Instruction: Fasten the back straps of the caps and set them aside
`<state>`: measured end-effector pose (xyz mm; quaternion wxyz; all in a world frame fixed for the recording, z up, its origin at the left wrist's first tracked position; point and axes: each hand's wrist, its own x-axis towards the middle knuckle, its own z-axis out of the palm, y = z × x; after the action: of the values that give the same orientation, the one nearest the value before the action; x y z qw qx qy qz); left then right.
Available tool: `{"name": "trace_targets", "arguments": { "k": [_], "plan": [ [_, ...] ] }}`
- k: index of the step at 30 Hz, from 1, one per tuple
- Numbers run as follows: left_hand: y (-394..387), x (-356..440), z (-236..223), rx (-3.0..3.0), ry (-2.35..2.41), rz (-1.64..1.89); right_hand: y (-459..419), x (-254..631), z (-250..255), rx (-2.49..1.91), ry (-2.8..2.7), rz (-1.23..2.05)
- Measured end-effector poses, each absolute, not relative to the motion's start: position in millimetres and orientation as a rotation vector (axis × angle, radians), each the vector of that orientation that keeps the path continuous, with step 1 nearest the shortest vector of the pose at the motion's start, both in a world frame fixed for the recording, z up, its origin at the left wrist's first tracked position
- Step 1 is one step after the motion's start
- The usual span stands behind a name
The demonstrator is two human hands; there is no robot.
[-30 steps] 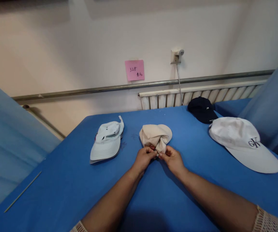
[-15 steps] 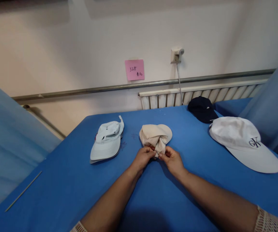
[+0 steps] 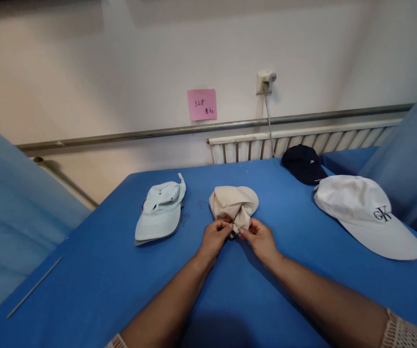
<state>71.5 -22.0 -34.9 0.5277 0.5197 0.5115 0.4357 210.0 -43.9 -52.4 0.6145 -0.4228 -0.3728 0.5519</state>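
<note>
The beige cap [image 3: 228,197] lies mid-way across the blue surface [image 3: 103,285], its near edge pinched by left hand [image 3: 213,238] and right hand [image 3: 262,240]. A loose pinch could let the bunched cloth slip; uneven pulling could twist it. The brim points right and far, the long axis seemingly likewise.

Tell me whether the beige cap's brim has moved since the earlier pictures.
No. Judged against the pink note, the beige cap's brim shows no visible shift in any direction.
</note>
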Motion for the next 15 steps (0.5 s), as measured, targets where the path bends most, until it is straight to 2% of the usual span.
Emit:
{"name": "trace_targets", "arguments": {
  "k": [15],
  "plan": [
    [-22.3, 73.6, -28.0, 1.214, 1.290, 1.036, -43.9, 209.6, -54.6, -0.894, -0.921, 1.363]
  ]
}}
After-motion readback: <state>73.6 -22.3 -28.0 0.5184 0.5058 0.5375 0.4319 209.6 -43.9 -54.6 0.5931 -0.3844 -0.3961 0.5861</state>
